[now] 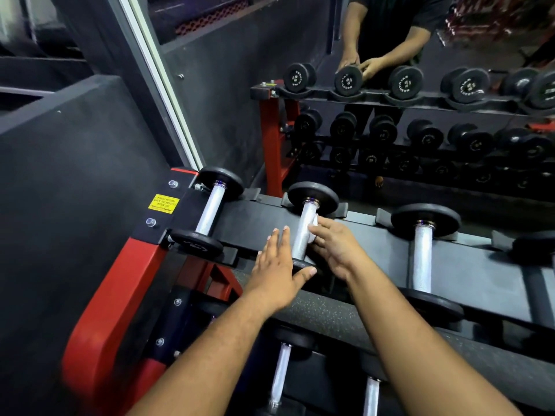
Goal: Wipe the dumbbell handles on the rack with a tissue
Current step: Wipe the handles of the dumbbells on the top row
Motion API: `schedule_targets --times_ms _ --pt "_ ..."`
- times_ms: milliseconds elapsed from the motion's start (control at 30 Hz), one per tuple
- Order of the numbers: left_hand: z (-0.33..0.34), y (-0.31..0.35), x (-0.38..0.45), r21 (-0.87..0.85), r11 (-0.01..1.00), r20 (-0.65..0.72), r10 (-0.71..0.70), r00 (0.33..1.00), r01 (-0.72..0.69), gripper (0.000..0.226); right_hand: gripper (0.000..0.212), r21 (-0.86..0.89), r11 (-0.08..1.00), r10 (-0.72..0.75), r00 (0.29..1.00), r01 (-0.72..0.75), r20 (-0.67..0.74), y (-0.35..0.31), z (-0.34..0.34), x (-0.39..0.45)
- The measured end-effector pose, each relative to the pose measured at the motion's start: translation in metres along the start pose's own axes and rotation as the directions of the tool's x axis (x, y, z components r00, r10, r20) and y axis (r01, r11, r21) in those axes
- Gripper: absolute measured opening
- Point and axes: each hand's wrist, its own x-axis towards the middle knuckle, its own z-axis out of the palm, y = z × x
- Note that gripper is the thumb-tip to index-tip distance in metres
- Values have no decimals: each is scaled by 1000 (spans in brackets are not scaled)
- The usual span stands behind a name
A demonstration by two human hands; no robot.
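Three dumbbells sit in plain sight on the rack's (pixel 261 219) top shelf, each with a silver handle between black end plates, and a dark edge of a fourth shows at 3 o'clock. From where I watch, the left dumbbell (pixel 210 212) lies at about 10 o'clock from my hands, the middle dumbbell (pixel 304 228) dead centre, the right dumbbell (pixel 424 253) at 3 o'clock. On the shelf below, at 6 o'clock, I count two more handles (pixel 280 375). My left hand (pixel 277 270) lies flat with fingers straight on the shelf just left of the middle handle, its thumb touching the near end plate. My right hand (pixel 338 246) presses a white tissue (pixel 313 226) against the right side of that same handle; its fingers curl round the tissue. At 1 o'clock a mirror (pixel 420 94) shows the rack with rows of dumbbells. One yellow sticker (pixel 163 203) sits on the frame at 9 o'clock.
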Motion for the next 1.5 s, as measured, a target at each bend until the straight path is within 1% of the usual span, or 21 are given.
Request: schedule_targets --times_ms 67,167,267,333,400,433,500,567,633,733,800,867,900,967,1000,1067,1133,1200,1267,1400,1500 --pt "0 0 1 6 1000 8 -1 1000 1 99 20 87 996 -32 999 35 -36 -4 1 8" --pt "0 0 2 13 1000 4 -2 1000 2 99 20 183 979 90 996 -85 -19 -7 6 21" --pt "0 -1 1 10 1000 0 7 1000 -7 98 17 -40 991 130 991 -129 21 3 1 11" --pt "1 -2 1 4 1000 -9 16 1000 -16 99 20 -150 988 20 999 -24 -32 9 -3 4" --pt "1 -2 2 6 1000 -9 22 1000 -22 99 28 -353 926 -192 973 135 -132 6 -1 6" --pt "1 -2 2 7 1000 -9 21 1000 -21 99 31 -516 836 -308 938 187 -158 3 2 7" --pt "0 -1 1 8 1000 -13 19 1000 -19 98 40 -809 549 -453 888 213 -74 1 7 6" --pt "-1 -1 1 5 1000 -9 20 1000 -20 98 52 -933 266 -413 903 243 117 3 -3 -3" --pt "1 -2 1 4 1000 -13 24 1000 -24 98 62 -933 92 -276 909 347 311 7 -18 -16" --pt "2 -1 2 13 1000 -20 27 999 -27 98 64 -866 -199 -182 851 458 492 -1 -28 -13" --pt "2 0 1 20 999 -18 25 1000 -24 97 65 -813 -424 -216 828 399 518 -6 -25 1" --pt "1 0 -1 13 1000 -19 20 1000 -20 96 64 -798 -514 -236 842 315 484 -10 -17 11" --pt "0 0 -1 10 1000 -18 19 1000 -18 96 63 -788 -521 -223 839 328 497 -12 -15 13" --pt "0 -1 0 -8 1000 -14 15 1000 -16 96 58 -719 -489 -138 770 494 623 -12 -16 8" --pt "0 -2 0 -17 1000 -18 15 1000 -16 96 55 -661 -449 -67 715 602 696 -11 -20 2" --pt "1 -1 0 -16 1000 -29 17 999 -17 96 52 -621 -321 56 669 715 741 -13 -30 -12" --pt "1 0 0 -9 1000 -25 15 1000 -15 97 54 -627 -326 83 682 708 727 -18 -37 -15" --pt "-1 3 -1 24 1000 -26 11 1000 -11 97 60 -675 -414 13 745 611 667 -19 -38 -9" --pt "0 1 -2 65 998 -46 -5 999 8 99 68 -745 -422 -53 806 517 590 -17 -27 -5" --pt "12 8 -10 26 999 -206 -21 978 27 98 58 -699 -358 -23 742 619 670 -7 -26 -20" --pt "19 13 -9 44 998 -202 -24 979 33 89 65 -760 -324 -73 786 563 614 -2 -35 -23"
